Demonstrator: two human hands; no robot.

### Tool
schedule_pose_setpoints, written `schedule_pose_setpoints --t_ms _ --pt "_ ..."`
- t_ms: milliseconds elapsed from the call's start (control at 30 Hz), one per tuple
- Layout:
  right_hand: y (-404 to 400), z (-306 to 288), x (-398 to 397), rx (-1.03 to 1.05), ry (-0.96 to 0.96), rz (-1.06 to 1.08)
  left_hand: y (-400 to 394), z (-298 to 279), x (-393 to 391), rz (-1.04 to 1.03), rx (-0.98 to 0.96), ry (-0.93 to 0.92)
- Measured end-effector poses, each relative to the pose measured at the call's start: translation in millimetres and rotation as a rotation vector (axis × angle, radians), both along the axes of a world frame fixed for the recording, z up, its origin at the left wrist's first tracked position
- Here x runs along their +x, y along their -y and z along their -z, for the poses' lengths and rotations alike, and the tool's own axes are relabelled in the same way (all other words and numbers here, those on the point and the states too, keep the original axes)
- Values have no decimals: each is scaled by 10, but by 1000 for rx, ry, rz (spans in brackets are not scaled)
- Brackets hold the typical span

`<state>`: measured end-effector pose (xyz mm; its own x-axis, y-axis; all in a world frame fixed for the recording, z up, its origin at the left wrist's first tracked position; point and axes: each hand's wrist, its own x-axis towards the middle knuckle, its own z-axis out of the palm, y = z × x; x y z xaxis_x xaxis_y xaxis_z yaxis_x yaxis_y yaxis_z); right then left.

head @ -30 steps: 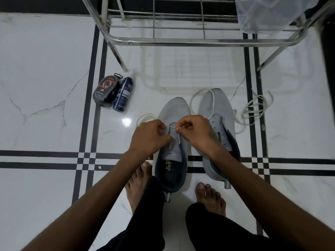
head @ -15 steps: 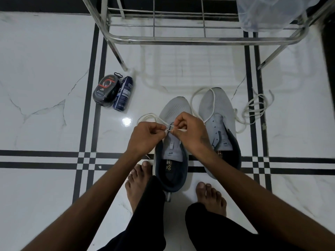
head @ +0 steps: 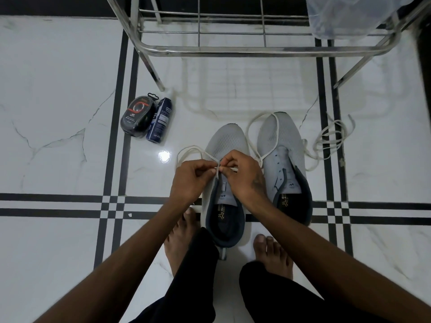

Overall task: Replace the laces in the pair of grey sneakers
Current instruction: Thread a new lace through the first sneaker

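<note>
1. Two grey mesh sneakers with dark blue linings sit side by side on the white marble floor point(head: 58, 229) with black stripes, just in front of the shiny metal rack point(head: 256, 48).
2. The left hand point(head: 191, 180) pinches the thin white lace point(head: 190, 150) over the near-left grey sneaker point(head: 227, 145).
3. The right hand point(head: 243, 174) pinches the same lace, fingertips almost touching the left hand's.
4. The other grey sneaker point(head: 283, 138) has a white lace lying loose across its toe.
5. A messy white lace pile point(head: 331, 141) lies right of that sneaker.
6. A round black tin point(head: 137, 116) and a dark blue can point(head: 159, 120) lie left of the sneakers.
</note>
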<state>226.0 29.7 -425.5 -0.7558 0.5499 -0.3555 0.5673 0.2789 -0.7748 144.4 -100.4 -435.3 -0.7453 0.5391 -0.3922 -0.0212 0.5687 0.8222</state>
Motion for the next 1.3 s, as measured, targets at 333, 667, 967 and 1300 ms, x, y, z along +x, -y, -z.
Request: schedule_pose_setpoints --t_ms 333,667,967,1300 --pt "48 -75 273 346 12 -53 -124 -38 19 -275 171 211" --pt "94 56 251 180 91 10 678 -476 -538 -949 77 -129" --pt "36 51 221 178 86 -21 126 -208 105 366 -241 -689" --pt "-145 5 372 277 210 -383 481 -251 -320 -145 -362 -437"
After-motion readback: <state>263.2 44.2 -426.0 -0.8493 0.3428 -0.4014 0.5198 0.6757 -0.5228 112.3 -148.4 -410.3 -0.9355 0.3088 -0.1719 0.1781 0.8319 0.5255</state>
